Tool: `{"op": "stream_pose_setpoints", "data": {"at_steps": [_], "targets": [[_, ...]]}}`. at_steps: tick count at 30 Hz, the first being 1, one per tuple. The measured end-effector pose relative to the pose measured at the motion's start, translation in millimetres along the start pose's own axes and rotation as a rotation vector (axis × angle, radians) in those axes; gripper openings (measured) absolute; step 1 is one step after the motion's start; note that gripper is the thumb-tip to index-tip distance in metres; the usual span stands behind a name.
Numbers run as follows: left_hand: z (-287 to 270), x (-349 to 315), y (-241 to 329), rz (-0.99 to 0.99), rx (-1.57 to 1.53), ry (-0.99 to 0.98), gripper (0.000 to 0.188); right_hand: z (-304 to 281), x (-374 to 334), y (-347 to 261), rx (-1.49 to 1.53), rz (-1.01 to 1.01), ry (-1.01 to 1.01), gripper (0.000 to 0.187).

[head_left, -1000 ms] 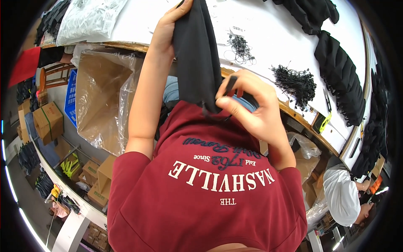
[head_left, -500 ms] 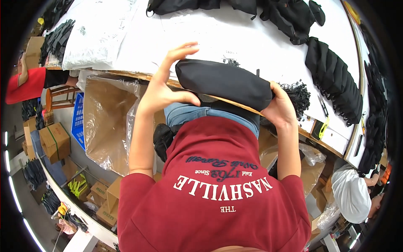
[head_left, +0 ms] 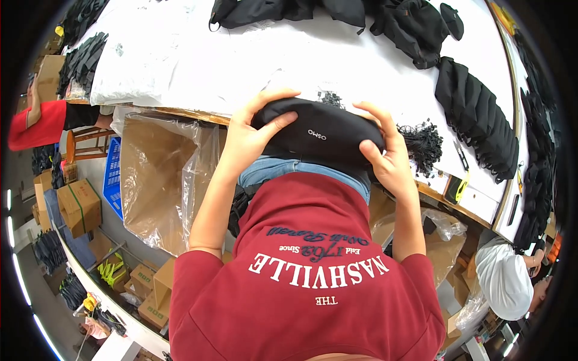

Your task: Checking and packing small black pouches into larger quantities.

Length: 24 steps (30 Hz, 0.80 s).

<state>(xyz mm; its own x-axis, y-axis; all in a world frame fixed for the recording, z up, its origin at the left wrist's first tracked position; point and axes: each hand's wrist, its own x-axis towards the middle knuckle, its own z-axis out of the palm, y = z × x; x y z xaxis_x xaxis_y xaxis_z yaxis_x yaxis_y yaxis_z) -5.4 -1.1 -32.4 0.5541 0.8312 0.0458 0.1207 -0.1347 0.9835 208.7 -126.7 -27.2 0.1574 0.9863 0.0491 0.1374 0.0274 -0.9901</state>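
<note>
Hold steady the long, rounded, black fabric pouch (head_left: 331, 145) by the near edge of the white-topped table (head_left: 259, 66), gripping one end in the bare left hand (head_left: 254, 127) and the other in the bare right hand (head_left: 391, 153), with gentle, even tension against creases.

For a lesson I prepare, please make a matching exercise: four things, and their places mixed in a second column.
1. Black elongated fabric pouch
2. Blue perforated plastic crate
3. Row of overlapping black fabric pieces
4. Larger tangled black cord pile

A. Right side of white table
B. Left of clear plastic sheeting
C. Beside right hand, not held
D. Between left hand and right hand

Pairs: 1-D; 2-B; 3-A; 4-C
</note>
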Motion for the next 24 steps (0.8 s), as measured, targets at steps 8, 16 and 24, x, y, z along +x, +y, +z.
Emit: {"op": "stream_pose_setpoints", "data": {"at_steps": [8,16,24], "targets": [[-23,0,4,0.184,-0.141,-0.359,0.032,-28,1,-1,-0.073,-0.2,-0.005,0.027],[-23,-4,15,0.028,0.129,-0.404,0.031,-40,-11,-9,-0.366,-0.196,-0.17,0.038],[15,11,29,-0.056,0.164,-0.626,0.034,-89,-40,-14,-0.31,0.088,-0.199,0.038]]}}
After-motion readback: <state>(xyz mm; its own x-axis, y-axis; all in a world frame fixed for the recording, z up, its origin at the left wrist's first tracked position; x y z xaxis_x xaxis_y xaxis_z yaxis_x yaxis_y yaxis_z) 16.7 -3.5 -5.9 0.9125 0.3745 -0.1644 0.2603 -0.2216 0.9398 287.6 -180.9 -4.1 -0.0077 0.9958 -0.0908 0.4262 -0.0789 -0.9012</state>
